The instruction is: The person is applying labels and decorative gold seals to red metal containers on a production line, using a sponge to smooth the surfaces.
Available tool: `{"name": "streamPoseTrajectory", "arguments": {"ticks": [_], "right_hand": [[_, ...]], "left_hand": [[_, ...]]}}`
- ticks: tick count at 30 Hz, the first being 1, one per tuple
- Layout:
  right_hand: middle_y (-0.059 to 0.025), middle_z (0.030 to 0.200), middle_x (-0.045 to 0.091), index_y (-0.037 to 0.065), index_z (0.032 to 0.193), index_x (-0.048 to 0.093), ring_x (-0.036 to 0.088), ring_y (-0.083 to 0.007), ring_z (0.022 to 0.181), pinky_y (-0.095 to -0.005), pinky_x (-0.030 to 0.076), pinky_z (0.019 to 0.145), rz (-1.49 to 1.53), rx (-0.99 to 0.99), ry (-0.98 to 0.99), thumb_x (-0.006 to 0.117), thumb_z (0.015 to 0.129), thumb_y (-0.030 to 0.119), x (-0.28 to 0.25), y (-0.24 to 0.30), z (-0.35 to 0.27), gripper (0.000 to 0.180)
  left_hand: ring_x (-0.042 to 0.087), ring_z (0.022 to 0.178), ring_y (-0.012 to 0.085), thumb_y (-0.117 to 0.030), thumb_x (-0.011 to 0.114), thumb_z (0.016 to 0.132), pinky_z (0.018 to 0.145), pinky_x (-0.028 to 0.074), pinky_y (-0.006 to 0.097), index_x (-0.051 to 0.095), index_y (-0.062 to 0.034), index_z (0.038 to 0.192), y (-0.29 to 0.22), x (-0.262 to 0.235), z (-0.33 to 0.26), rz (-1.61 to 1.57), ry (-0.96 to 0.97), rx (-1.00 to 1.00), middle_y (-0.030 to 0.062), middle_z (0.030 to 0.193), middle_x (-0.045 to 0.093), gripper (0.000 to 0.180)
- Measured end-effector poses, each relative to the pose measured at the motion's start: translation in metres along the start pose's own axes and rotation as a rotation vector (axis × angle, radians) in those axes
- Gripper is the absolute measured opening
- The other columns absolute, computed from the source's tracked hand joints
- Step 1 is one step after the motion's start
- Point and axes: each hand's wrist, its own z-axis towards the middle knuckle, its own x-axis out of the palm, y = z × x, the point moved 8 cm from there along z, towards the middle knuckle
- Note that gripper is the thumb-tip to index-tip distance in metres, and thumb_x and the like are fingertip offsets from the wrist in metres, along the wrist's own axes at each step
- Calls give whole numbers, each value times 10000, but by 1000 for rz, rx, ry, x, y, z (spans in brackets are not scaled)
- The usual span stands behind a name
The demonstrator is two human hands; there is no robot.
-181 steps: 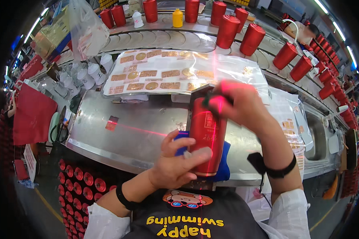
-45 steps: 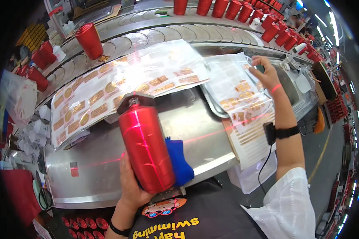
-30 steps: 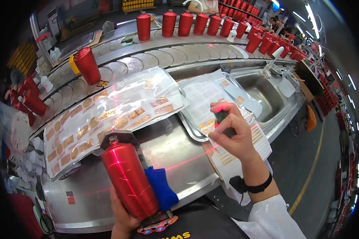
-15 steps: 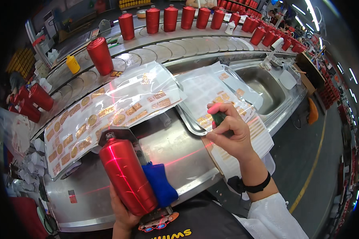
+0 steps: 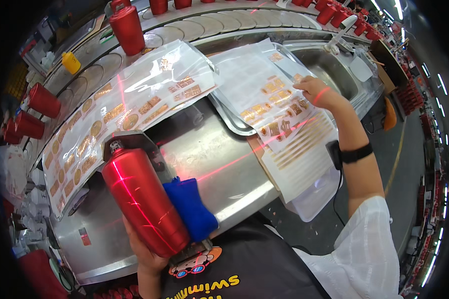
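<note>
Closest in, the left hand (image 5: pixel 147 251) wraps around the lower part of a red metal bottle (image 5: pixel 143 202), fingers curled behind its body and mostly hidden by it, so only the palm and wrist show below. The bottle tilts with its open neck up and away from the person, lying against a metal fixture on the steel worktable (image 5: pixel 219 164). A folded blue cloth (image 5: pixel 189 209) sits just beside the bottle on its right, touching it, at the table's near edge. A thin red laser line runs across the bottle and over the table.

Farther out to the right, the right hand (image 5: pixel 313 91) reaches to a white sheet of gold decals (image 5: pixel 267 99), which lies partly over a shallow metal tray (image 5: pixel 223 110). The fingers bend down onto the sheet; whether they pinch a decal cannot be told. A black band circles that wrist.

Beyond the bottle, a long clear film of gold stickers (image 5: pixel 124 109) spreads across the table. At the far edge, more red bottles (image 5: pixel 127 30) stand on round conveyor plates, with a small yellow squeeze bottle (image 5: pixel 71 62) nearby.
</note>
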Motion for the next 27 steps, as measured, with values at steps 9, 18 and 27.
{"name": "streamPoseTrajectory", "arguments": {"ticks": [9,18,27], "right_hand": [[-66,1273,552,279,1296,625,476,-299,1241,-480,406,1031,-251,115,301,476,915,83,1,72,36,453],[-86,1352,494,263,1381,520,434,-329,1313,-562,421,1007,-234,80,373,552,879,124,16,99,57,522],[-160,1301,496,191,1399,490,489,-369,1227,-478,456,993,-151,-140,172,650,858,193,12,117,169,563]], "left_hand": [[389,1350,356,-489,692,808,1129,280,432,156,85,1498,-1,4,3,-17,79,-109,245,1476,352,1045],[371,1368,343,-497,707,796,1138,280,437,142,57,1514,5,5,-2,-127,73,-135,227,1488,339,1068],[561,1189,329,-275,823,757,1032,430,439,157,26,1505,6,13,3,-446,18,-211,213,1340,506,1046]]}}
